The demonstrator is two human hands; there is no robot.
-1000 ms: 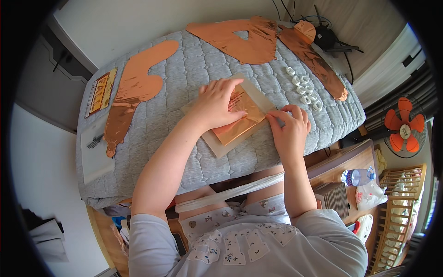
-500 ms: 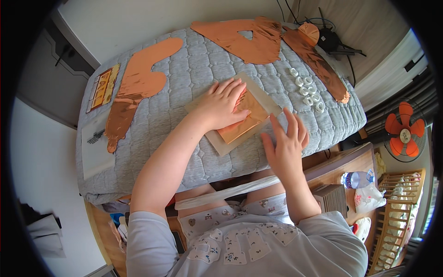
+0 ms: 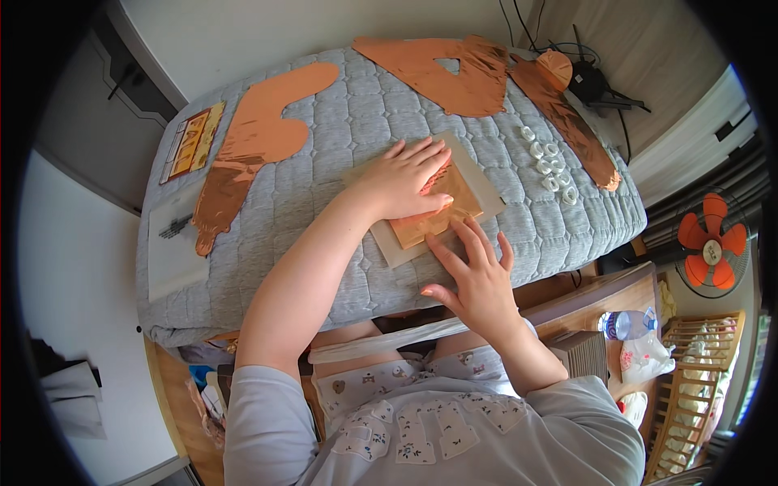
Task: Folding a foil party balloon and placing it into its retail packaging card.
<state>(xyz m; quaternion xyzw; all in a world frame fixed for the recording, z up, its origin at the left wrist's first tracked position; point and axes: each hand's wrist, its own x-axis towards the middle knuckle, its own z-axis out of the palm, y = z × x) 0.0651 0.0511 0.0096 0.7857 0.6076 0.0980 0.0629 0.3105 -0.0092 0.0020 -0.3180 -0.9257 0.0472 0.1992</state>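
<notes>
On the quilted grey bedspread (image 3: 340, 267), a folded piece of copper-coloured foil (image 3: 463, 194) lies on a frosted plastic bag (image 3: 480, 166). My left hand (image 3: 399, 185) presses flat on the foil's left part, fingers stretched out, and hides some of it. Fingers spread, my right hand (image 3: 478, 279) rests its fingertips at the foil's near edge. Three flat, deflated copper foil balloons lie around: one on the left (image 3: 263, 130), one at the back (image 3: 442, 77), one at the right (image 3: 563, 117). Several white ribbon rolls (image 3: 553, 168) sit right of the bag.
A yellow printed packet (image 3: 193, 143) and a second frosted bag (image 3: 172, 251) lie along the bed's left side. Black cabled equipment (image 3: 593, 83) stands far right. Beyond the right edge are an orange-bladed fan (image 3: 711, 251), a plastic bottle (image 3: 634, 325) and a wooden slatted frame (image 3: 689, 397).
My right hand has moved left and nearer to me, from beside the bag's right corner to the foil's near edge. My left hand stays flat on the foil. The view has shifted slightly.
</notes>
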